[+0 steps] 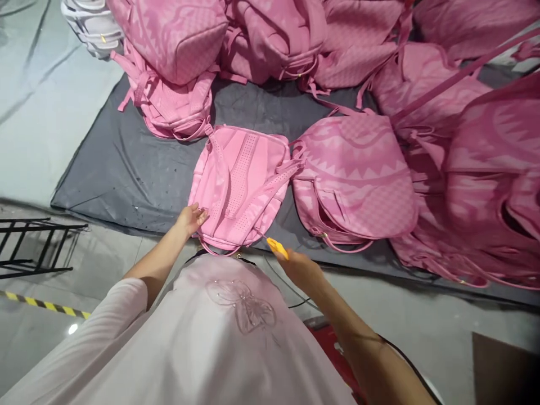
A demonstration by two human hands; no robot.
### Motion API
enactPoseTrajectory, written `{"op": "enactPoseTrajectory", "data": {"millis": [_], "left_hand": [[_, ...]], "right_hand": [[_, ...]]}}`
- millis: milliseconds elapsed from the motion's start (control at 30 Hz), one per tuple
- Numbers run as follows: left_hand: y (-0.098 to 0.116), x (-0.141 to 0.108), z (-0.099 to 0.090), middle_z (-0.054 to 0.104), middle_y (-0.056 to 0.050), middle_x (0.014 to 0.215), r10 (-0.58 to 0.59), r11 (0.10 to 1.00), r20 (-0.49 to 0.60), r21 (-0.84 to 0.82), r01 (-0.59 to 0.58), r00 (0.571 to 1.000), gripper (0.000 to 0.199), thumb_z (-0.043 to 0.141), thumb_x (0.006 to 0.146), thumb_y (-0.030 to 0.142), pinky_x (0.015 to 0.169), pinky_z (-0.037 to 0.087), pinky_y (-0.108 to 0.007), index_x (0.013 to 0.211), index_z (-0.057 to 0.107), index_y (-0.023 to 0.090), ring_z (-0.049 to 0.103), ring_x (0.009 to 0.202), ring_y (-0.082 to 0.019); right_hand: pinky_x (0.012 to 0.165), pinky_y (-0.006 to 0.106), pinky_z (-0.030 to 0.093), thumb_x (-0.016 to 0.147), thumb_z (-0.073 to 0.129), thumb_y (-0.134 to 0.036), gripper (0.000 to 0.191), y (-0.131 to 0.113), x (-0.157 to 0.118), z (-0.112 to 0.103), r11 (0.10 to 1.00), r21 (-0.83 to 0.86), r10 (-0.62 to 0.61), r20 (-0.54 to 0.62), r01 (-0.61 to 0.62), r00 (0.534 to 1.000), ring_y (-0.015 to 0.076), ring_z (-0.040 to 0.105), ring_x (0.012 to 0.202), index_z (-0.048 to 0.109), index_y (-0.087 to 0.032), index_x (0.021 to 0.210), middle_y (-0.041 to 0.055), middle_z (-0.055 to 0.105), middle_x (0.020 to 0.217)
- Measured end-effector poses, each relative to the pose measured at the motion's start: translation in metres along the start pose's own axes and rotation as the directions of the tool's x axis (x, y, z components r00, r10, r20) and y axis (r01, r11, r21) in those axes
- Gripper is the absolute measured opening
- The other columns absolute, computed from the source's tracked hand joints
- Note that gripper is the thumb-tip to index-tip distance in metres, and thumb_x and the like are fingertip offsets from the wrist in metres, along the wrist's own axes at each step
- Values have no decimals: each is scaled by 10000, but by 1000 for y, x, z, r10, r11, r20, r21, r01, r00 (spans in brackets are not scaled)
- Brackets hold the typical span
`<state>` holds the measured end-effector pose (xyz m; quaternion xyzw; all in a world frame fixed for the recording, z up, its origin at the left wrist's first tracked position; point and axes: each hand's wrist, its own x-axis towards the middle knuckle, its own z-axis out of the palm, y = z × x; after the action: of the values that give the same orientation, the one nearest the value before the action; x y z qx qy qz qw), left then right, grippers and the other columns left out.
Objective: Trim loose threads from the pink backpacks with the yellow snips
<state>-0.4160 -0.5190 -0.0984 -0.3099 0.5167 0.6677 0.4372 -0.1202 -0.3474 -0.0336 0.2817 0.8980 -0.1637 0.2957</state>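
A pink backpack (240, 169) lies on the dark sheet in front of me, its back panel and shoulder straps facing up. At its lower left edge is my left hand (193, 220), fingers apart and loosely bent, touching or just over the pink fabric. My right hand (297, 264) is closed around a yellow-handled tool (277, 247). A thin dark tip on that tool points at the lower right of the backpack; its exact kind is not clear. The top handle (219, 251) of the backpack faces my body.
Another pink backpack (358, 180) lies close on the right, front up. More pink backpacks (265, 34) are piled behind and to the right. White bags (95, 25) sit at the back left. A black metal frame (37, 247) and striped tape (42, 304) are at the lower left.
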Motion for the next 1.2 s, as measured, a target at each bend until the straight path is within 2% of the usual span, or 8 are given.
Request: {"op": "enactPoseTrajectory", "data": {"millis": [133, 300, 467, 633, 733, 900, 1100, 1200], "left_hand": [[0, 3, -6, 594, -85, 774, -114, 993, 136, -8, 116, 984, 264, 437, 1016, 309, 395, 425, -111, 828, 524, 146, 602, 602, -87], [-16, 20, 2, 671, -175, 913, -316, 947, 426, 80, 313, 848, 383, 439, 1001, 474, 484, 519, -184, 781, 508, 167, 711, 822, -199], [-26, 41, 5, 701, -165, 921, -335, 938, 470, 84, 337, 816, 500, 517, 910, 656, 482, 464, -178, 851, 549, 161, 702, 749, -182], [-18, 50, -6, 717, -200, 941, -389, 912, 571, 131, 388, 723, 685, 343, 904, 758, 485, 484, -239, 964, 605, 128, 710, 717, -227], [-14, 52, -7, 728, -191, 939, -405, 906, 594, 155, 395, 695, 731, 262, 919, 759, 513, 510, -273, 968, 624, 126, 728, 772, -261], [-14, 50, -1, 727, -198, 940, -407, 908, 586, 174, 381, 701, 770, 206, 934, 750, 495, 497, -266, 1003, 635, 114, 726, 797, -265], [-21, 37, 0, 689, -97, 877, -92, 978, 502, -118, 174, 860, 505, 420, 948, 661, 493, 483, -205, 993, 596, 189, 719, 852, -225], [-18, 39, 0, 644, -100, 778, -130, 959, 537, -145, 243, 834, 631, 327, 938, 726, 398, 393, -160, 943, 596, 155, 682, 720, -180]], "right_hand": [[687, 273, 473, 1021, 375, -343, 423, -38, 19, 22, 993, -85, 82, -12, -83, 997, 228, 684, 827, 592, -197, 1354, 156, 687, 962], [668, 269, 456, 1029, 334, -258, 442, -58, 33, 29, 989, -143, -42, -2, 41, 999, 224, 696, 880, 530, -259, 1425, 152, 677, 1115], [662, 273, 434, 1037, 348, -502, 447, -65, 28, 33, 981, 30, 191, -22, -191, 981, 245, 716, 891, 631, -168, 1127, 138, 729, 934], [570, 248, 348, 1037, 392, -476, 390, -56, 25, 50, 883, 40, 469, -135, -468, 873, 231, 720, 770, 587, -142, 1094, 102, 717, 804], [548, 246, 297, 1043, 353, -504, 453, -53, 45, 63, 879, 32, 468, -244, -475, 850, 228, 714, 768, 586, -116, 1071, 132, 707, 812], [517, 257, 215, 1039, 360, -516, 476, -50, 76, 77, 909, 0, 394, -328, -417, 859, 202, 690, 710, 589, -99, 1019, 131, 678, 761], [507, 259, 214, 1033, 403, -496, 418, -45, 77, 83, 897, -6, 416, -331, -443, 847, 170, 672, 660, 572, -115, 1002, 85, 654, 714], [509, 260, 218, 1037, 390, -498, 423, -44, 76, 85, 895, -2, 420, -325, -445, 847, 176, 679, 676, 565, -114, 1014, 96, 665, 733]]}}
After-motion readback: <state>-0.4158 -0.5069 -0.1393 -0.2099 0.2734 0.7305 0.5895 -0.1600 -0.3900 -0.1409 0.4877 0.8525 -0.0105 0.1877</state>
